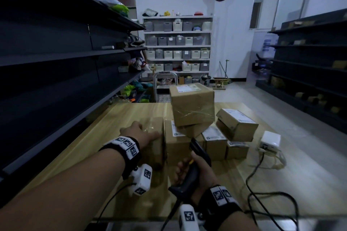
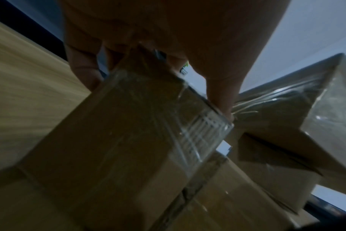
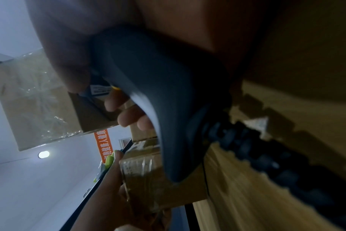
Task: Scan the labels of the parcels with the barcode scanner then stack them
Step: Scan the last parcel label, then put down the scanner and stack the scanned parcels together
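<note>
Several taped cardboard parcels sit clustered on the wooden table (image 1: 120, 116). My left hand (image 1: 142, 133) grips the leftmost parcel (image 1: 156, 148) from above. In the left wrist view its fingers (image 2: 83, 70) and thumb (image 2: 221, 93) clamp the taped end of that parcel (image 2: 118, 140). My right hand (image 1: 199, 170) holds the black barcode scanner (image 1: 197, 155) by its handle, nose pointing toward the labelled parcel (image 1: 176, 142) in the middle. The right wrist view shows the scanner handle (image 3: 158, 93) wrapped by my fingers (image 3: 128, 117). A larger box (image 1: 193, 105) rests tilted on top of the pile.
More labelled parcels (image 1: 236, 124) lie to the right of the pile. A white adapter box (image 1: 270, 139) and looping black cables (image 1: 262, 199) occupy the table's right side. Dark shelving (image 1: 56, 54) runs along the left, another shelf unit (image 1: 309, 62) stands at right.
</note>
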A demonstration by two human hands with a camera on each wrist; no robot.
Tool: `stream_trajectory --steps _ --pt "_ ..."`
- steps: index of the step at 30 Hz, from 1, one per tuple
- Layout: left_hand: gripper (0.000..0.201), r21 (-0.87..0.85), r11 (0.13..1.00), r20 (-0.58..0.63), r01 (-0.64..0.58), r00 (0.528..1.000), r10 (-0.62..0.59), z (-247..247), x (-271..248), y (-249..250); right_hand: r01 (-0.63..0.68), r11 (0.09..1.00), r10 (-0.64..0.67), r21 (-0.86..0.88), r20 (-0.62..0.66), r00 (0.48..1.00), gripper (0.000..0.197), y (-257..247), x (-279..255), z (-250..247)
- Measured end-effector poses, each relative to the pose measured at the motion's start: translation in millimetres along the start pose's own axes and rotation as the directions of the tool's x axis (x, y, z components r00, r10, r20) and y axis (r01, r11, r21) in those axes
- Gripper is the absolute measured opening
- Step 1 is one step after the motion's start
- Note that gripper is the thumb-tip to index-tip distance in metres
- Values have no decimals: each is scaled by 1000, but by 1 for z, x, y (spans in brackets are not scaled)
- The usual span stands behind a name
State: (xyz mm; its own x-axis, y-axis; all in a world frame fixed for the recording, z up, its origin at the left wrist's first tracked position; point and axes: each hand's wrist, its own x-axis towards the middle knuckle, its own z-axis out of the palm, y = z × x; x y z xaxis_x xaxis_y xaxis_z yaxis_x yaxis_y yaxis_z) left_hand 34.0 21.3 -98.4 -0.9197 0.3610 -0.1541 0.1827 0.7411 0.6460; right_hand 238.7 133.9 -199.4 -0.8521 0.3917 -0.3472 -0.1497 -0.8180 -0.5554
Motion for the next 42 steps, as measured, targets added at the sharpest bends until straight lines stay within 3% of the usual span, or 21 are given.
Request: stream_trajectory --steps 2,6,13,17,21,24,27,30,34,37,42 --pt "109 21 1000 -20 -14 1000 14 7 -2 3 9 1000 -9 10 2 1000 35 1 -1 0" --pt "98 17 999 -26 -29 999 29 13 -7 -2 2 1000 -2 -3 -9 1000 35 1 1 -4" --pt "75 19 990 -236 -142 961 143 12 -42 -17 -34 999 35 -31 15 999 38 -5 -7 0" --pt "52 -112 953 -346 -280 910 227 12 -65 -29 51 999 -50 -16 39 998 42 2 -4 -4" --pt "15 -291 872 -321 -394 899 299 18 -99 -41 132 991 -132 -25 15 991 50 6 -5 -6" --pt "6 -321 824 -305 -467 875 377 28 -126 -45 177 984 -177 -13 24 984 44 4 -13 -5" --pt "7 -346 799 -220 -492 870 441 46 -140 -47 234 972 -233 -8 39 972 45 -8 -30 -2" --pt "12 -417 816 61 -401 883 465 67 -147 -44 281 959 -281 19 -7 960 51 -36 -58 8" --pt "23 -492 827 363 -273 799 480 97 -155 -35 394 913 -376 106 -156 913 38 -80 -82 5" --pt "14 -539 824 449 -172 770 454 117 -160 -28 442 891 -404 104 -263 876 45 -110 -81 -17" --pt "25 -562 817 443 -129 787 429 139 -164 -5 462 886 -416 -19 -472 778 48 -150 -90 -64"
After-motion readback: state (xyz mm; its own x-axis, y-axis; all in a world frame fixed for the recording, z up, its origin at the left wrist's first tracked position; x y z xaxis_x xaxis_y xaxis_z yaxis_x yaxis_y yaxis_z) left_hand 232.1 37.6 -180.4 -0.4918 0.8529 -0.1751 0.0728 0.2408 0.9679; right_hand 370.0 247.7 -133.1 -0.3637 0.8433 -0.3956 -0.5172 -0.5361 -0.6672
